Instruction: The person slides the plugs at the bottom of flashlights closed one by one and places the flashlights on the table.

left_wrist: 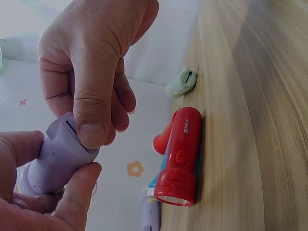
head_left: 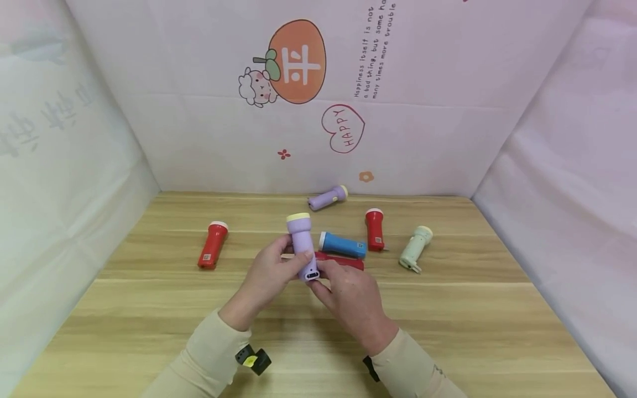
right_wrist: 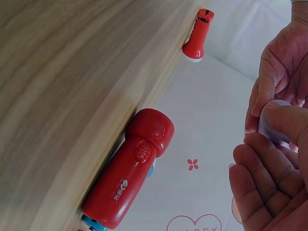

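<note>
A light purple flashlight (head_left: pixel 301 236) with a pale yellow head rim is held above the table, head pointing away from me. My left hand (head_left: pixel 269 272) grips its body, thumb on top. At the tail end, my right hand (head_left: pixel 357 293) pinches the flashlight. In the left wrist view, the right thumb (left_wrist: pixel 91 120) lies on the tail beside a dark slot. A dark fitting shows on the tail end in the head view. Just beyond the right hand lies a red flashlight (left_wrist: pixel 179 149), partly hidden in the head view.
Other flashlights lie on the wooden table (head_left: pixel 149 309): blue (head_left: pixel 342 245), red at left (head_left: pixel 213 246), red at right (head_left: pixel 375 229), pale green (head_left: pixel 416 247) with prongs out, and purple (head_left: pixel 328 198) at the back. A printed white cloth (head_left: pixel 209 143) walls the back and sides.
</note>
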The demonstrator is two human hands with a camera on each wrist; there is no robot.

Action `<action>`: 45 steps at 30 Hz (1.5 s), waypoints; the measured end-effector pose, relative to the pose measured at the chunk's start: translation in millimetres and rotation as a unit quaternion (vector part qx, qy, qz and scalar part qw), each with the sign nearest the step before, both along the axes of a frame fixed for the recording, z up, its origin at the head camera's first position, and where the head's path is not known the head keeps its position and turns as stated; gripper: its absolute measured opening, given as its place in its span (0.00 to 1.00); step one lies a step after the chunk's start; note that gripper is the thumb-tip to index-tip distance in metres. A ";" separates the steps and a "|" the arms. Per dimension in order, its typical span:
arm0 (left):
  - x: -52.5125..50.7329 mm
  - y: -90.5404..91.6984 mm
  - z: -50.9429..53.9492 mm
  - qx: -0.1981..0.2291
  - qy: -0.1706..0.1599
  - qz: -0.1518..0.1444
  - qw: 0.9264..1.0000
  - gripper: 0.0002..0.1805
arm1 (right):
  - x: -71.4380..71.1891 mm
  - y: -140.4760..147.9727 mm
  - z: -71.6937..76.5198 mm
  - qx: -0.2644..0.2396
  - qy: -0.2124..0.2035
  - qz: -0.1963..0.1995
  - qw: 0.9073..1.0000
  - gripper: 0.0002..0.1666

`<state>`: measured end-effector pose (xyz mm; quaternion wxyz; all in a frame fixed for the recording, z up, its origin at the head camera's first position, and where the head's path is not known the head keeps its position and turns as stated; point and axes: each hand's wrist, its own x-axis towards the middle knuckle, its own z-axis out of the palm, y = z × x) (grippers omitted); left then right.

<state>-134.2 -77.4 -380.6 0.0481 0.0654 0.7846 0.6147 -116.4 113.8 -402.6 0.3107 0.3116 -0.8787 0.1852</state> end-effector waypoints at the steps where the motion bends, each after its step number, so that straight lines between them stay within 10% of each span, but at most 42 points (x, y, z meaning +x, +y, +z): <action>1: 0.2 -0.7 0.0 0.000 -0.003 0.003 1.000 0.30 | -0.3 -0.5 0.1 0.000 0.001 0.002 1.000 0.25; 15: 0.8 -5.5 0.6 0.002 -0.006 0.022 1.000 0.28 | -3.0 -3.0 -1.2 0.008 0.004 0.011 1.000 0.24; 25: -2.1 -13.4 -3.9 -0.102 0.017 0.055 0.993 0.28 | -4.6 -0.4 -0.5 0.023 -0.011 -0.003 1.000 0.26; 36: -9.0 -33.4 -7.6 -0.214 0.029 0.076 0.974 0.28 | -9.5 14.1 2.5 0.048 -0.027 -0.045 0.997 0.32; 45: -18.1 -47.0 -13.9 -0.315 0.049 0.097 0.943 0.25 | -10.2 30.0 -1.1 0.094 -0.079 -0.128 0.984 0.50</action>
